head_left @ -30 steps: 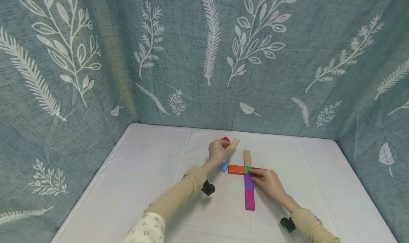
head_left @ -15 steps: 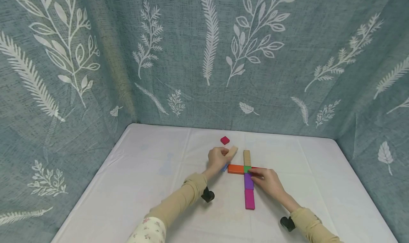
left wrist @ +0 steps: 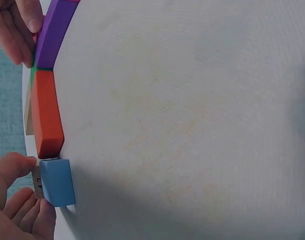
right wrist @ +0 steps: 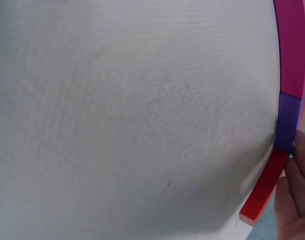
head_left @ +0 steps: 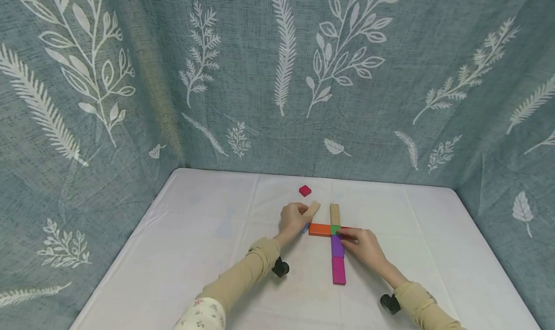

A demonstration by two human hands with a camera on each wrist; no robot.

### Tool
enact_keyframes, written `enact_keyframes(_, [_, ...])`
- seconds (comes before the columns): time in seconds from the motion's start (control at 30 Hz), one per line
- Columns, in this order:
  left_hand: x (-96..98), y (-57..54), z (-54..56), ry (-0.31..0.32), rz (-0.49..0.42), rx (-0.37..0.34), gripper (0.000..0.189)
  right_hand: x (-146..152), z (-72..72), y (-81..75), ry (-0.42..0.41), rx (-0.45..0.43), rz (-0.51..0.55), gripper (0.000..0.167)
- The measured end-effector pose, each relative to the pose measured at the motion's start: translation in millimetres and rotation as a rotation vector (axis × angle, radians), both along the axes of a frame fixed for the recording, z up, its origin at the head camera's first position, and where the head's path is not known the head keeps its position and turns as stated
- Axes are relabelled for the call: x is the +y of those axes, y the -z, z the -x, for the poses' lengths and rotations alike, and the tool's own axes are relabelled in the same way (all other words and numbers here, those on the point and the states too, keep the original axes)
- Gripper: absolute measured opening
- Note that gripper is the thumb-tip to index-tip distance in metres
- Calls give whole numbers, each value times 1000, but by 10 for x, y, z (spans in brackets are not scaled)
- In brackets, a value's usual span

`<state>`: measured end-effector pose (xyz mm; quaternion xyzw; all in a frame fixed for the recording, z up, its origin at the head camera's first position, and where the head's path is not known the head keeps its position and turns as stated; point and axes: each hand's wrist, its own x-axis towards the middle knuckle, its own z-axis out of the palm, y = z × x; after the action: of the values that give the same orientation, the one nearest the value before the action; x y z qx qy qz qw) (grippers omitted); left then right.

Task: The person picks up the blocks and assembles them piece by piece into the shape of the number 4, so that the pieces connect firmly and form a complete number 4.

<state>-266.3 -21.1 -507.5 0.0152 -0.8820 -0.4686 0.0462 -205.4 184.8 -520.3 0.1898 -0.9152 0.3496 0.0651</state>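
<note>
My left hand point(head_left: 292, 218) pinches a plain wooden block point(head_left: 313, 208) between thumb and fingers. Close beside it, a blue block point(left wrist: 58, 182) stands near the end of an orange block point(head_left: 320, 230) in the left wrist view. That orange block is one arm of a cross on the table, with a green block point(head_left: 336, 230) at its centre. Below the centre run a purple block point(head_left: 337, 246) and a magenta block point(head_left: 339, 271). A second plain block point(head_left: 335, 214) points away, and a red block point(right wrist: 266, 187) forms the right arm. My right hand point(head_left: 366, 248) touches the centre with extended fingertips.
A small red block point(head_left: 305, 191) lies alone toward the back of the white-covered table point(head_left: 208, 224). Blue-green leaf-patterned curtains point(head_left: 260, 79) hang behind and at both sides. Black wrist cameras are strapped under both beige sleeves.
My left hand has brought the plain wooden block nearer from the back, down beside the blue block, uncovering the small red block. My right hand stays at the centre.
</note>
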Motion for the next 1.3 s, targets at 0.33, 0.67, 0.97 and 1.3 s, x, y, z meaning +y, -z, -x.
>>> enact_keyframes(0.33, [-5, 56, 2, 1, 5, -13, 25, -10, 1, -1, 9, -13, 0, 30])
enact_keyframes(0.67, [0, 52, -7, -21, 19, -5, 22, -19, -6, -3, 10, -14, 2, 30])
enact_keyframes(0.97, [-5, 54, -24, -22, 23, 11, 22, -19, -17, -11, 6, -6, -5, 29])
enact_keyframes(1.3, [2, 67, -30, -26, 23, 17, 21, -15, -12, -8, 3, -3, -1, 29])
